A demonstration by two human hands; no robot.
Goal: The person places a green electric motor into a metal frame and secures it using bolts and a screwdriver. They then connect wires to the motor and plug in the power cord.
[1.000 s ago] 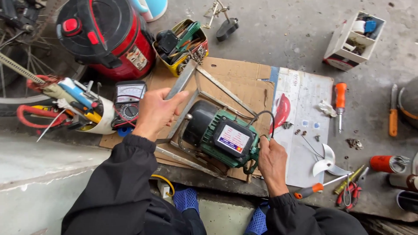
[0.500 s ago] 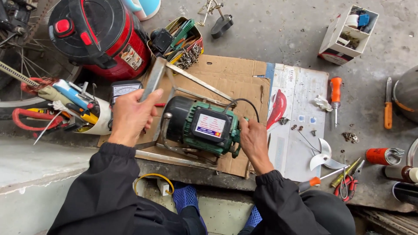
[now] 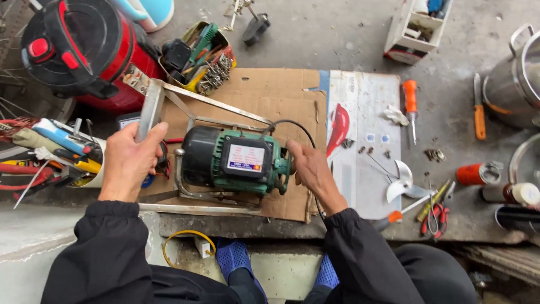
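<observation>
The left hand [image 3: 128, 163] is wrapped around the left bar of a grey metal frame [image 3: 151, 110], thumb laid up along it, fingers closed on the steel. The right hand [image 3: 311, 171] presses against the green end of the motor [image 3: 233, 160], fingers curled round its front housing, gripping it. The motor, black at its left end and green at its right with a label on top, sits inside the frame, and a black cable [image 3: 292, 126] loops from it over the right hand. Frame and motor rest on a sheet of cardboard [image 3: 264, 90] on the concrete floor. Just right of the cardboard lies a printed sheet [image 3: 365, 101] with small screws [image 3: 365, 150], an impeller [image 3: 402, 183] and an orange screwdriver [image 3: 410, 107]. Behind the frame stands a red vacuum [image 3: 79, 50] beside a tin of tools [image 3: 199, 56]. Left of the left hand a white tub [image 3: 95, 177] holds pliers and screwdrivers. At far right are red pliers [image 3: 433, 217] and a steel pot [image 3: 517, 73].
</observation>
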